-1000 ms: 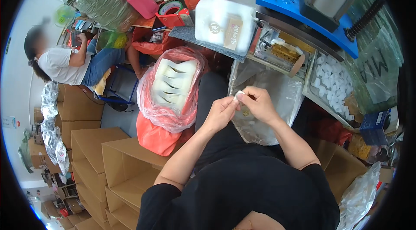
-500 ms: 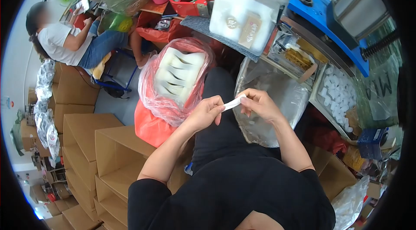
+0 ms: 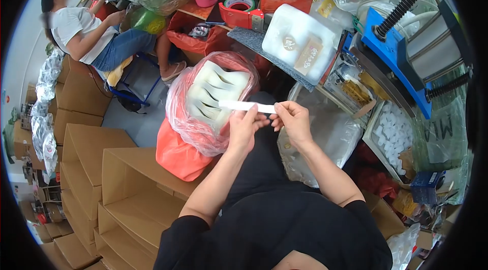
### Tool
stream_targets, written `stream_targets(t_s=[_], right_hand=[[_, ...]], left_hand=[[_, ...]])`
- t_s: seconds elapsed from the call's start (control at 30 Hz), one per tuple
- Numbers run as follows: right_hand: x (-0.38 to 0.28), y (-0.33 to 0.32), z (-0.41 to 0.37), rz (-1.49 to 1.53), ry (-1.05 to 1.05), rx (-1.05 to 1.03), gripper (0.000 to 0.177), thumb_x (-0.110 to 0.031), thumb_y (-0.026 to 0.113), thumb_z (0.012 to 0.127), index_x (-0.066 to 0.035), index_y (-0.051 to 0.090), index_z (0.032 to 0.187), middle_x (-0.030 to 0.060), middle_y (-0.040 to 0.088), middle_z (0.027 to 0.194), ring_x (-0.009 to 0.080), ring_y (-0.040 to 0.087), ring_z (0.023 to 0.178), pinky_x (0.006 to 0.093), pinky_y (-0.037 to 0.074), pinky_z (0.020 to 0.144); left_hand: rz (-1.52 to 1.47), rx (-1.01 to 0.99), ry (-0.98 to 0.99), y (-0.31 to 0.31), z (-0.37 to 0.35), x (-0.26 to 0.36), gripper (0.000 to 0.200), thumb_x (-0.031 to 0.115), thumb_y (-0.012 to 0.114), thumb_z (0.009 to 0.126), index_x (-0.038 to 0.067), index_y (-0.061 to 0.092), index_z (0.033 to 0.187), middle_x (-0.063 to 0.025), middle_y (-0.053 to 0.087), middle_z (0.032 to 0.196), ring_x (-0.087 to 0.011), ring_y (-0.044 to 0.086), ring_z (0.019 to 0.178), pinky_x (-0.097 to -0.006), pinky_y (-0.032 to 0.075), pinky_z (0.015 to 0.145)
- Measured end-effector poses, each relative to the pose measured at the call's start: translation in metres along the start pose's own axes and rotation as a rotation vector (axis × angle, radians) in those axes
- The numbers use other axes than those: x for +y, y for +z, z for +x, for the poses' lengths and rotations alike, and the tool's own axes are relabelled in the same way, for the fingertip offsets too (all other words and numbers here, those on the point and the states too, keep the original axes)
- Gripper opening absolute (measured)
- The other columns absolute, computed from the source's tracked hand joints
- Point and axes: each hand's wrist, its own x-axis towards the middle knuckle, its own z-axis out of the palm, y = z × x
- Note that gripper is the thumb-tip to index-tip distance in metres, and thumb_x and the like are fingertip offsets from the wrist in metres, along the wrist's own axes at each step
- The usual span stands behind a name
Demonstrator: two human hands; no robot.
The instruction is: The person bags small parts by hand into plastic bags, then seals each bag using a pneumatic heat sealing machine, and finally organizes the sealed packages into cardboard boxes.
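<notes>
A flat white strip (image 3: 233, 105) is stretched sideways between my two hands, above my lap. My left hand (image 3: 245, 126) pinches it near its middle, and its free end sticks out to the left over the bag. At the strip's other end, the thumb and fingers of my right hand (image 3: 292, 121) close on it. Just beyond my left hand lies an open red and clear plastic bag (image 3: 179, 122) holding slit cream-coloured foam pieces (image 3: 216, 87). To the right of my right hand is a tray lined with clear plastic (image 3: 325, 135).
A blue press (image 3: 389, 41) with springs stands at the right. Below it, a bin holds small white pieces (image 3: 389, 130). A foam-wrapped package (image 3: 300, 41) lies on the bench. Open cardboard boxes (image 3: 137, 168) are stacked at left. A person (image 3: 84, 36) sits at upper left.
The strip, partly hidden and slanted between my fingers before, now shows flat and longer, reaching left past my left hand. The view has shifted, showing more of the bench's far side.
</notes>
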Motion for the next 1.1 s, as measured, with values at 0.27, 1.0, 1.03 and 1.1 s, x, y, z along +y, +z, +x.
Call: stream_targets(t_s=[0.27, 1.0, 1.03, 1.1], right_hand=[[-0.049, -0.019, 0.083, -1.277, -0.923, 0.188, 0.022, -0.013, 0.072, 0.073, -0.003, 0.058, 0.086, 0.0099, 0.055, 0.076, 0.0311, 0.057, 0.072, 0.0403, 0.046, 0.064], [-0.056, -0.029, 0.101, -1.257, -0.657, 0.035, 0.007, -0.01, 0.065, 0.079, -0.004, 0.062, 0.082, 0.0121, 0.059, 0.081, 0.0317, 0.059, 0.081, 0.0407, 0.046, 0.069], [-0.054, -0.028, 0.098, -1.256, -0.655, 0.039, 0.007, -0.01, 0.065, 0.079, -0.004, 0.062, 0.082, 0.0121, 0.059, 0.081, 0.0317, 0.059, 0.081, 0.0407, 0.046, 0.069], [-0.052, -0.027, 0.095, -1.291, -0.762, 0.074, 0.01, -0.01, 0.066, 0.078, -0.007, 0.066, 0.088, 0.0105, 0.055, 0.082, 0.0304, 0.058, 0.083, 0.0406, 0.046, 0.07]], left_hand=[[0.152, -0.055, -0.103, -0.002, 0.094, 0.015, 0.014, 0.013, 0.059, 0.091, 0.0, 0.055, 0.095, -0.0074, 0.059, 0.082, -0.0154, 0.059, 0.07, -0.033, 0.056, 0.065], [0.401, 0.037, 0.019, 0.045, 0.162, 0.028, 0.039, 0.001, 0.068, 0.079, -0.001, 0.033, 0.096, -0.0149, 0.058, 0.074, -0.0179, 0.059, 0.052, -0.0307, 0.054, 0.042], [0.421, 0.047, 0.018, 0.044, 0.161, 0.027, 0.038, 0.001, 0.067, 0.08, 0.0, 0.033, 0.096, -0.0152, 0.058, 0.075, -0.0183, 0.059, 0.053, -0.031, 0.054, 0.044], [0.444, 0.056, 0.018, 0.044, 0.158, 0.026, 0.037, 0.001, 0.067, 0.08, 0.0, 0.033, 0.097, -0.0155, 0.058, 0.077, -0.0187, 0.059, 0.054, -0.0314, 0.055, 0.045]])
